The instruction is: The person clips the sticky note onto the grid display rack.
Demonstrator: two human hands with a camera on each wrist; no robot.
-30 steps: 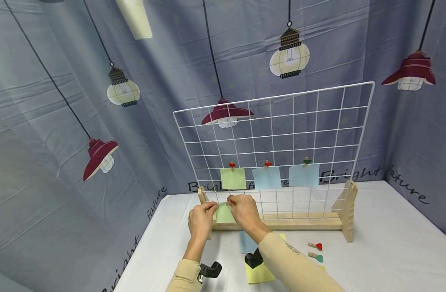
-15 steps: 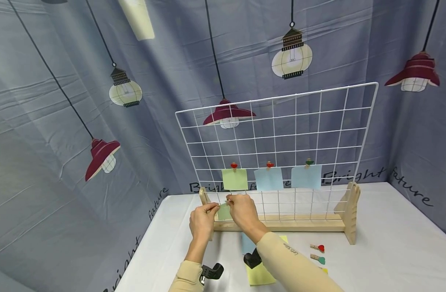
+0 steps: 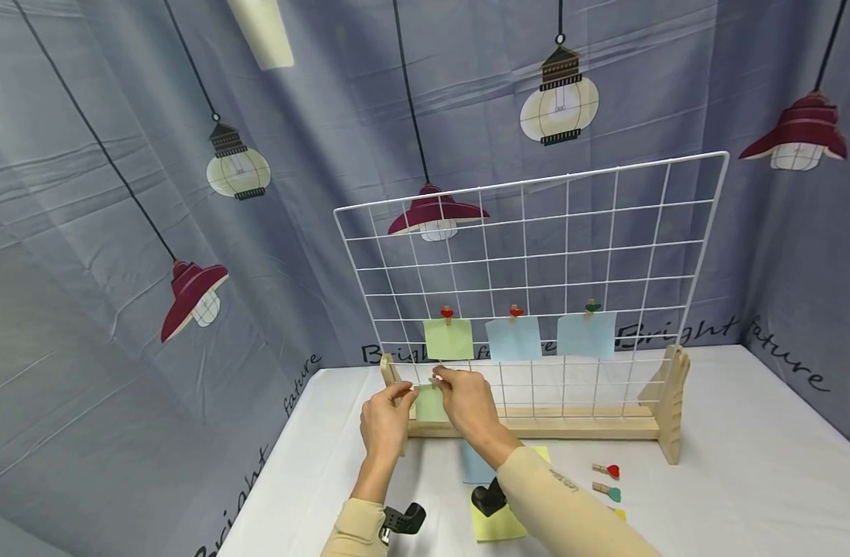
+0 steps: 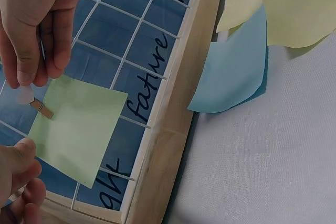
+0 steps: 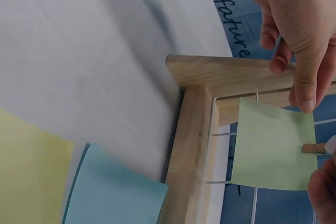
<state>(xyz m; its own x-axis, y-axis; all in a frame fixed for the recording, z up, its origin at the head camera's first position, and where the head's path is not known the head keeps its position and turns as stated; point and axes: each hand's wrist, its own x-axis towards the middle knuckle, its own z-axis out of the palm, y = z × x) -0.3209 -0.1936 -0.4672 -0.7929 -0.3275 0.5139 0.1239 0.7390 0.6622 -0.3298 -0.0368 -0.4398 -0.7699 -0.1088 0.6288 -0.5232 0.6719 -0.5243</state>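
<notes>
My left hand (image 3: 385, 422) pinches the upper left corner of a light green sticky note (image 3: 431, 405), low on the left of the white wire grid (image 3: 566, 210). My right hand (image 3: 472, 406) pinches the head of a small wooden clothespin (image 4: 42, 109), whose white end shows at the fingertips. In the left wrist view the clothespin's wooden legs lie over the note's top edge; whether it also grips a wire cannot be told. Above, another green note (image 3: 448, 340) and two blue notes (image 3: 513, 339) hang from heart clothespins.
The grid stands in a wooden base (image 3: 571, 428) on a white table. In front lie blue sticky notes (image 4: 236, 72) and yellow ones (image 3: 497, 524). To the right are a red-heart clothespin (image 3: 607, 470) and a green-heart one (image 3: 608, 491). A printed curtain hangs behind.
Both hands stay almost in place at the green note. The note looked darker and narrower half a second ago and now shows lighter and fuller. The head view shifts slightly.
</notes>
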